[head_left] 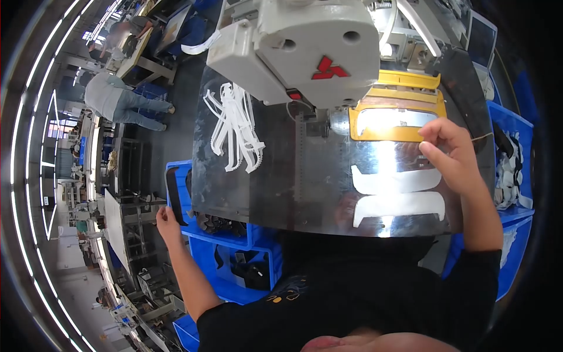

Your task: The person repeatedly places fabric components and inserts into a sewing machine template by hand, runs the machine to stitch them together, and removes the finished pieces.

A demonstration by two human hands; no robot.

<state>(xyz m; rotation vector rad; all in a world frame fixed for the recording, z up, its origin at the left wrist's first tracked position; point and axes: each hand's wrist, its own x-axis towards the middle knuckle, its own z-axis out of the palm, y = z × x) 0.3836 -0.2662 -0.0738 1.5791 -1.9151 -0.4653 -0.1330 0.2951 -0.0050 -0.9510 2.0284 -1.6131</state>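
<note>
Out at the left, my left hand [168,226] is closed on the lower part of a black curved strip [175,196], held over the edge of a blue bin. My right hand [450,154] is above the right side of the metal table, thumb and index finger apart with nothing visible between them. Its fingertips are close to the lower right corner of a yellow frame [355,125], which lies under the sewing machine's arm. Below the frame are two white curved pieces, the upper one [399,182] and the lower one [400,206], one under the other.
The white sewing machine head [319,53] overhangs the table. A heap of white notched strips [236,123] lies on the table's left part. Blue bins with black pieces [231,258] stand at the front left; another blue bin [516,117] is at the right. A person [114,100] stands farther back.
</note>
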